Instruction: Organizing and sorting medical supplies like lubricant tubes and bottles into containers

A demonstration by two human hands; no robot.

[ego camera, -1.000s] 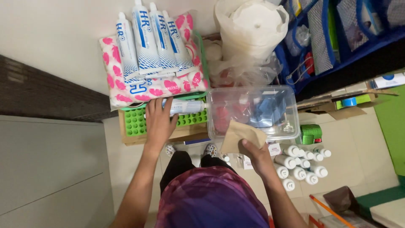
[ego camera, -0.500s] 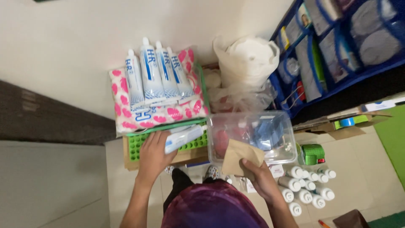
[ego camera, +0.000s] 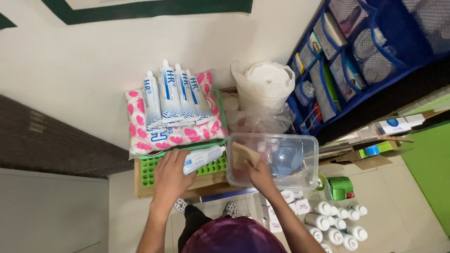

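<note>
Both hands busy: our left hand (ego camera: 169, 177) pinching a white tube (ego camera: 202, 159), right hand (ego camera: 260, 176) gripping tan card (ego camera: 243, 155); placing tube likely follows.

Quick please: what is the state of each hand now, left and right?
Left hand: closed around a white tube, over the green rack.
Right hand: holding a brown paper piece at the clear plastic box.

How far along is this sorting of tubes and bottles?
Four tubes already lie stacked on the pink-spotted pack. The left hand holds another tube; the right hand holds a brown piece at the clear tub. White bottles remain on the floor.
</note>
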